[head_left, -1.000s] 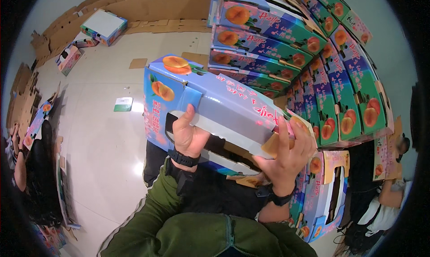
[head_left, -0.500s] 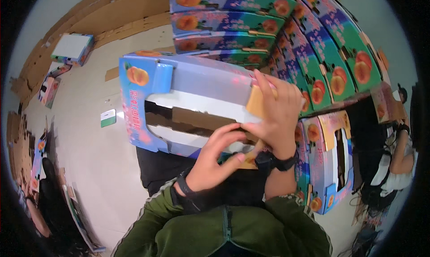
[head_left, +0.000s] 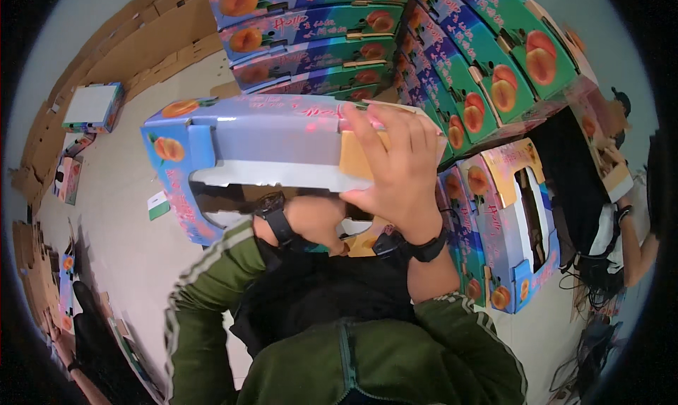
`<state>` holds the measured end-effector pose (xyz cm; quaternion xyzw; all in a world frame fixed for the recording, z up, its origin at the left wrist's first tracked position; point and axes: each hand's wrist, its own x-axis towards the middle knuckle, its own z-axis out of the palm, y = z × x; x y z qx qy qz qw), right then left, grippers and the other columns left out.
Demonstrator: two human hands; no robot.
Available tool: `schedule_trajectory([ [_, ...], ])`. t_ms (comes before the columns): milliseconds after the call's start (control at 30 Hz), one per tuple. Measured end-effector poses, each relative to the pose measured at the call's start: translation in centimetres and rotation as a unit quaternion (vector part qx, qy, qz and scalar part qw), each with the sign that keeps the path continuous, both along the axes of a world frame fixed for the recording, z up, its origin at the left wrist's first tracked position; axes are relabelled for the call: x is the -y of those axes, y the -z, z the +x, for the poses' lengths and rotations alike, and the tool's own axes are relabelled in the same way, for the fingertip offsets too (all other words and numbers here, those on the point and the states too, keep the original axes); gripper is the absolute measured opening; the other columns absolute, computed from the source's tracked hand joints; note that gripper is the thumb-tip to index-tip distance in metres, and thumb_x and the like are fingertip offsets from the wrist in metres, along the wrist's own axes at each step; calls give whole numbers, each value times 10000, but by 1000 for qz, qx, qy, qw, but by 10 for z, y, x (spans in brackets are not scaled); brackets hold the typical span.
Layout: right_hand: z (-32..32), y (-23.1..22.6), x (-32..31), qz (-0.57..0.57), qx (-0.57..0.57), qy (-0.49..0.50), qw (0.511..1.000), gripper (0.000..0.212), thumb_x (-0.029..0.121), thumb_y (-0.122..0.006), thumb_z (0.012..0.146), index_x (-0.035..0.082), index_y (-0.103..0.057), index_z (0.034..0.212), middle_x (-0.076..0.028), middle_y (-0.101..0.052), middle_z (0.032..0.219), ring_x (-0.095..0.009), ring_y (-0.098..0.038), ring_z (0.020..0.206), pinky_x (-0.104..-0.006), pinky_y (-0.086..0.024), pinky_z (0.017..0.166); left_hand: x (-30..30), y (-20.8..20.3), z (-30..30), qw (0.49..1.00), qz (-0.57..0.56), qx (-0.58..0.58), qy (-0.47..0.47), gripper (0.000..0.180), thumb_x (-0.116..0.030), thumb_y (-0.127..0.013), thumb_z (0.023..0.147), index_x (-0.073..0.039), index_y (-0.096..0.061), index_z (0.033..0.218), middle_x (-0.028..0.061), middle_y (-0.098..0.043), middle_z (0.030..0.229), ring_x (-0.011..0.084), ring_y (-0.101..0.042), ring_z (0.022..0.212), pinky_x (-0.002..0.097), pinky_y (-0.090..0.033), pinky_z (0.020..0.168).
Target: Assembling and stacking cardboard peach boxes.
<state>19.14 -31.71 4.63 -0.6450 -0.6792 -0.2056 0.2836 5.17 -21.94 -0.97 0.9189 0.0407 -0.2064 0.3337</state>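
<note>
A cardboard fruit box (head_left: 275, 147), printed blue and pink with peaches, is tilted in front of my body. A long window with a white inner edge opens toward me. My right hand (head_left: 401, 168) grips its right end, the fingers spread over the upper edge and the thumb at the window's rim. My left hand (head_left: 316, 221) is bent inward at the window's near side, below the right hand. Its fingertips are mostly hidden, so their hold cannot be made out. An orange-tan end flap (head_left: 357, 154) lies beside my right thumb.
Stacked peach boxes (head_left: 311, 24) stand ahead, with more stacked boxes (head_left: 505, 80) at the right. Another windowed box (head_left: 494, 225) stands near my right side. A small white-topped box (head_left: 92, 107) and a green-and-white card (head_left: 159, 206) lie left. Other people's arms (head_left: 639, 246) show at the right edge.
The box has shifted left in view and tipped. My left hand has turned from fingers apart to bent inward at the window, its forearm swinging up and outward. My right hand keeps hold of the end.
</note>
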Motion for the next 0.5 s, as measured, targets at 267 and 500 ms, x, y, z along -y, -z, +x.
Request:
schedule_trajectory([
  [267,-4,2,14,13,12,13,1000,963,316,-841,433,184,-558,1345,-97,-531,1226,-307,-506,1111,-481,-369,975,3,2,7,996,-36,-58,53,664,-479,-707,753,-48,-614,1249,217,-635,1191,343,-557,1168,406,-389,1051],
  [500,-9,6,20,13,3,5,1000,978,327,-848,442,199,-542,1361,-96,-534,1224,-300,-517,1109,-486,-376,975,14,33,-8,991,-1,129,32,612,-208,-718,653,-4,-607,1219,240,-619,1171,369,-567,1137,415,-432,1005],
])
